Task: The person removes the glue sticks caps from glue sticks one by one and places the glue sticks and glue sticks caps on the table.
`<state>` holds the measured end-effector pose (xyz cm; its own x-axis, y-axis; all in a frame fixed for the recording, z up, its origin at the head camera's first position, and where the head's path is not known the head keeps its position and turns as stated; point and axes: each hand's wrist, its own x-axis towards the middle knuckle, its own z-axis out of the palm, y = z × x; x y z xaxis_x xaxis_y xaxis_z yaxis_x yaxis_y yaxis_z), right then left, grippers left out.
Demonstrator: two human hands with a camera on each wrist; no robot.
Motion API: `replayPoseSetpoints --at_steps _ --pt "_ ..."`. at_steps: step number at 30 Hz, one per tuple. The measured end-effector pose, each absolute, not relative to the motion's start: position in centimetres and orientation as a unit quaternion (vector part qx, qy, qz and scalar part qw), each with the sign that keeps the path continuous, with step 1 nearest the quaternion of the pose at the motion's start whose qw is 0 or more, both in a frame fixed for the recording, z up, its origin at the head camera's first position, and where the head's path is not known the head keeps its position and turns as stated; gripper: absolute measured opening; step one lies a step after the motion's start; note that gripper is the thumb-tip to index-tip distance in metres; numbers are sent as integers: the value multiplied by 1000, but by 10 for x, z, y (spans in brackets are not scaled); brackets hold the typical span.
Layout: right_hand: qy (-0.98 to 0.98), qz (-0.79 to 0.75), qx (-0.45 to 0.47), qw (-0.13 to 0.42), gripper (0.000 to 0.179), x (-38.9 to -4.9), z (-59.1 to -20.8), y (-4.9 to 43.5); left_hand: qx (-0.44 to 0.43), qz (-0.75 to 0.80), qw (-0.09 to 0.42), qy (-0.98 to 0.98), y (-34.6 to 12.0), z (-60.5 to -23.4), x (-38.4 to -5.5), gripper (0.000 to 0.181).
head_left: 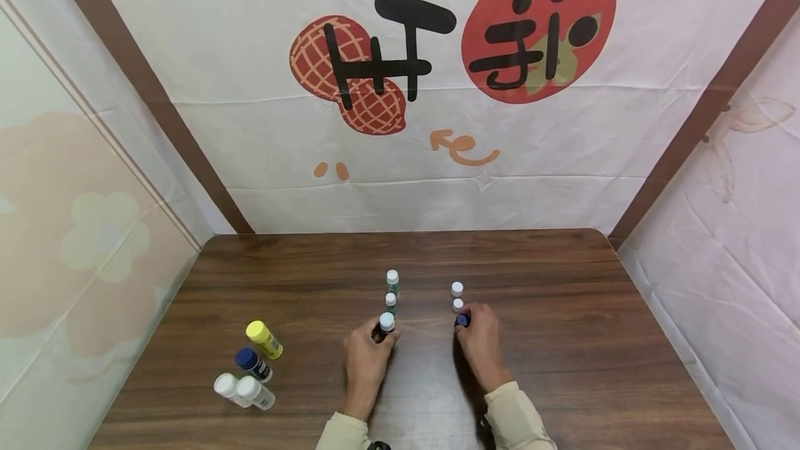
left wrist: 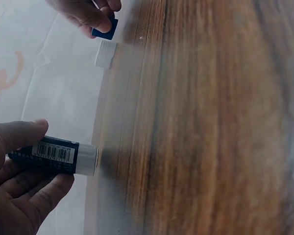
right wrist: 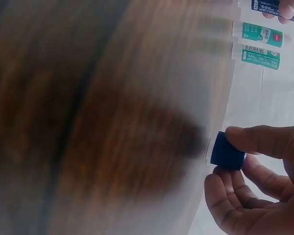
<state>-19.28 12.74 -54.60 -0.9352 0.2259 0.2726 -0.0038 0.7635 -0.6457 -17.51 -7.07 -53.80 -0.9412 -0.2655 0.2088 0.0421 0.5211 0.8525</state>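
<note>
My left hand (head_left: 367, 363) grips a dark blue glue stick (head_left: 387, 323) around its body. In the left wrist view, its barcode label faces the camera and its pale end points at the table. Directly behind it, two green-labelled glue sticks (right wrist: 262, 34) stand upright in a row. On the right, my right hand (head_left: 484, 346) pinches a blue cap (right wrist: 228, 152) between thumb and fingers, low over the table or touching it; I cannot tell which. Two white caps (head_left: 457, 289) stand just behind that hand, one behind the other.
At the left of the brown wooden table (head_left: 562, 380) stand a yellow glue stick (head_left: 265, 339), a blue-capped one (head_left: 253, 364) and two white ones (head_left: 256, 392). A printed cloth (head_left: 262, 186) hangs behind the table's far edge, with more cloth at both sides.
</note>
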Motion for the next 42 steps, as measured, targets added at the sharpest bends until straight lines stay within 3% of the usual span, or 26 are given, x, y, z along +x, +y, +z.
replayPoseSetpoints --at_steps 24,42 --pt "-950 299 -29 89 24 -203 -535 134 64 -498 148 -852 -70 -545 -182 22" --pt "-948 308 -29 71 22 -206 -534 137 62 -501 137 -852 -72 -544 -183 21"
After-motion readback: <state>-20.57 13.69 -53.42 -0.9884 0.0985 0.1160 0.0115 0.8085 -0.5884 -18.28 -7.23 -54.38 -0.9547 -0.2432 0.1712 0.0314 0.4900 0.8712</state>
